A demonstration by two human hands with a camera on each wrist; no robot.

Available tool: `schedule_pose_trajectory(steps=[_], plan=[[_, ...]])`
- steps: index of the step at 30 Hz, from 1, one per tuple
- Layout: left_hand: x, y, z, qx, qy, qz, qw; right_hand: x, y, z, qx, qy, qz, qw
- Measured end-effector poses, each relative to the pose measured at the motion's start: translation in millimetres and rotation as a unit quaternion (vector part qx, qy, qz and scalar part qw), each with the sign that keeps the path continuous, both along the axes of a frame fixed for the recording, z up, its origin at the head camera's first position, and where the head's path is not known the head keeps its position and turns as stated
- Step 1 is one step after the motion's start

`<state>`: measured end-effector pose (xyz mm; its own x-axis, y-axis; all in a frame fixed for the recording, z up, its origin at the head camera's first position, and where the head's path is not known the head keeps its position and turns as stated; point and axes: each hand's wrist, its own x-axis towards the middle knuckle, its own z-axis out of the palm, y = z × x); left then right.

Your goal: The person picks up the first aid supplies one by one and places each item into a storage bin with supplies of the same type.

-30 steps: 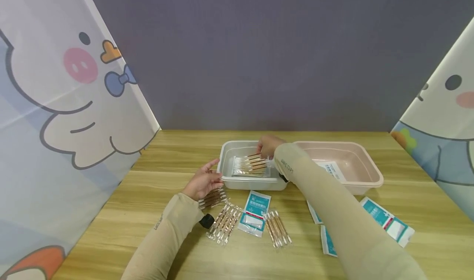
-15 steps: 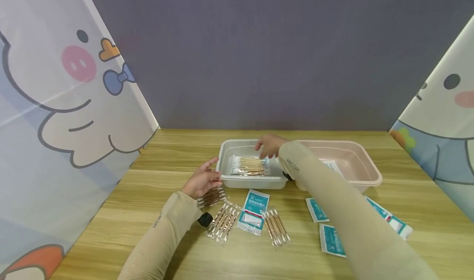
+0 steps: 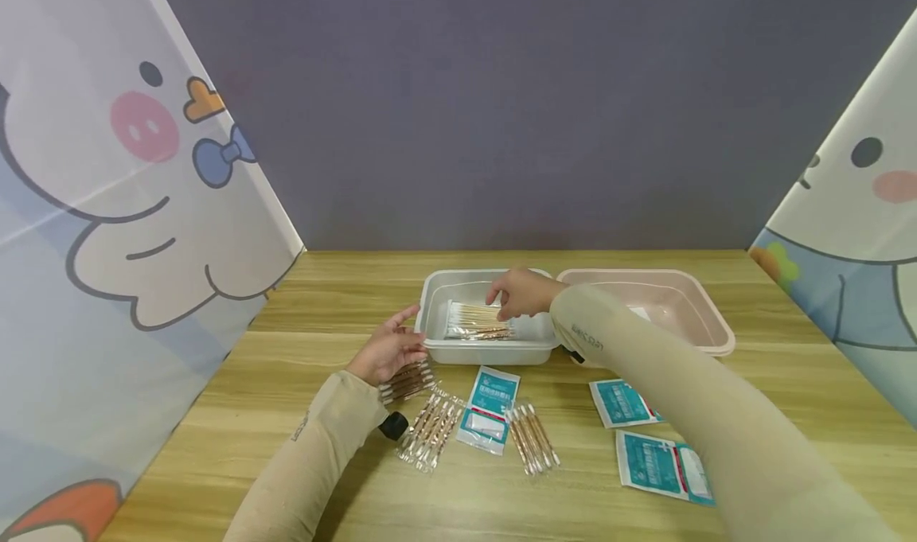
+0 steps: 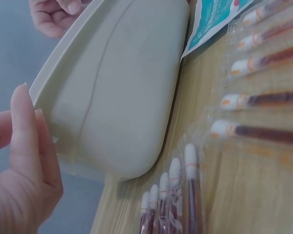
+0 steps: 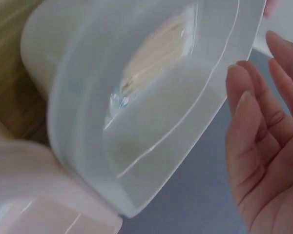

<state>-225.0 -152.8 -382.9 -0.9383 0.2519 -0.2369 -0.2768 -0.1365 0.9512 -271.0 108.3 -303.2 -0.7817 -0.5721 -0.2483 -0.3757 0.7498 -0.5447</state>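
Hands at a white tub (image 3: pixel 491 354), the landmark for all places below. The cotton-swab packet (image 3: pixel 469 325), clear-wrapped, lies flat inside the tub, toward its L end; the sticks' long axis runs side to side, approx. parallel to the tub's front wall. R hand (image 3: pixel 528 292) hangs over the tub's R half, grip released: thumb & fingers apart, nothing held. Key relation: the packet lies below R hand's fingertips & to their L, stick ends toward the hand; per R wrist view, fingertips & wrap appear apart. R hand is the nearer; L hand (image 3: pixel 387 353) is outside the tub's L end, fingertips touching the rim, grip loose, not clenched. On the surface (image 3: pixel 236 415): in front of the tub, three brown-filled swab strips (image 3: pixel 432 430) & a teal dressing sachet (image 3: pixel 489 411) btwn two of them; just R of the tub, a pink tub (image 3: pixel 698 303) w/ a white item inside, partly hidden by the R sleeve (image 3: pixel 666 373); front-R of the tub, two more dressing sachets (image 3: pixel 623 403).
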Motion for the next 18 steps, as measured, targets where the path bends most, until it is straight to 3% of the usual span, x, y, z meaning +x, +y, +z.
schedule_pose_trajectory(steps=[5, 12, 18], plan=[[-0.5, 0.4, 1.3, -0.009, 0.003, 0.0, 1.0, 16.7, -7.6, -2.1, -0.032, -0.009, 0.029, 0.999], [-1.0, -1.1, 2.7, -0.006, -0.004, -0.002, 1.0, 52.4, -21.1, 0.3, -0.007, 0.018, 0.147, 0.9889], [-0.8, -1.9, 1.1, 0.004, -0.003, -0.001, 1.0, 67.5, -24.4, -5.0, 0.007, -0.016, 0.167, 0.9858]])
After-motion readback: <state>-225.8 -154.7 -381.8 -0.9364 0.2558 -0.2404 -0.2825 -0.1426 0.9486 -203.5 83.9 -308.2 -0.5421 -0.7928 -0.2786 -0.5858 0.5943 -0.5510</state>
